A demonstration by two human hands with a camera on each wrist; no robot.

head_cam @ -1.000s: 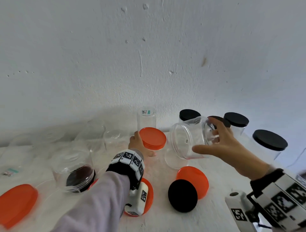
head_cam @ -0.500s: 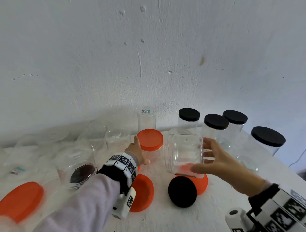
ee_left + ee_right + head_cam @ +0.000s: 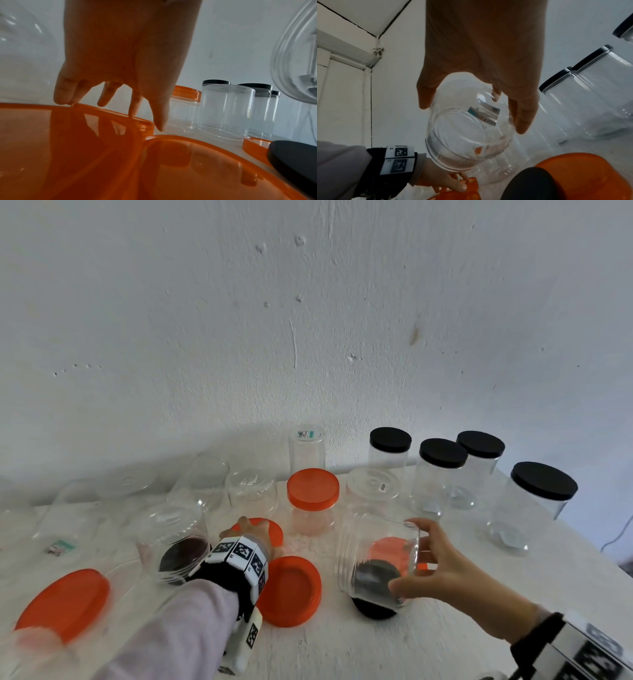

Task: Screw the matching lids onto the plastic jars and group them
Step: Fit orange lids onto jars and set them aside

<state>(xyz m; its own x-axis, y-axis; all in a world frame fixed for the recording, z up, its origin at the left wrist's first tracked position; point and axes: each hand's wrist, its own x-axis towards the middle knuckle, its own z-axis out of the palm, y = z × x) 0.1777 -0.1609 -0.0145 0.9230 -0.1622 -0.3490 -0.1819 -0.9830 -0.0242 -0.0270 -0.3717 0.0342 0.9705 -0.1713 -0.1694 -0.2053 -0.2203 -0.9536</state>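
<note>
A clear open jar [image 3: 378, 559] is gripped by the right hand [image 3: 442, 571], with the thumb on its near side and the fingers curled over its far side; the jar is held tilted, off the table [image 3: 428, 642], its mouth turned toward the left hand. Directly below the held jar a black lid [image 3: 375, 609] lies flat on the table, and just beyond that an orange lid [image 3: 394, 549] is seen through the clear wall. The left hand [image 3: 248, 534] is placed on a second orange lid [image 3: 272, 530], its fingertips [image 3: 134, 108] set down on the far rim and the thumb beside the rim edge, so that the lid is pinched at its edge; whether it is lifted clear of the table cannot be told. Just on the wrist side of that grip a third orange lid [image 3: 291, 590] lies with its hollow side up, touching or overlapping the gripped lid. Beyond the left hand's fingers a jar closed with an orange lid [image 3: 312, 498] stands upright. Beyond the right hand's grip an upturned clear jar [image 3: 373, 491] stands, and further off four black-lidded jars [image 3: 442, 474] are grouped upright. To the outer side of the left hand a clear jar with a dark lid inside [image 3: 178, 546] and several unlidded clear jars [image 3: 251, 487] are noted, with a large orange lid [image 3: 63, 604] well apart toward the near edge.
</note>
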